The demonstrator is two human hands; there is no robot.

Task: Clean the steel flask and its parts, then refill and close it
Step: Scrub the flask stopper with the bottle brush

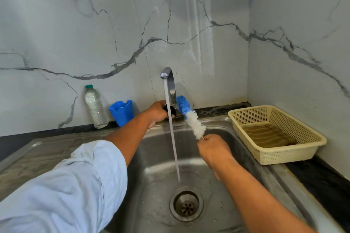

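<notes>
Right hand gripped the bottle brush by its handle above the rear edge of the sink, long axis slanting, blue tip up toward the tap; left hand gripped the black tap knob

Left hand grips black knob at tap base. Water stream runs into steel sink, landing just above the drain. Right hand pinches blue-white bottle brush by its stem, head tilted up beside the tap, right of the stream. Cream basket right of the sink; blue cup and plastic bottle on the table at left.
</notes>
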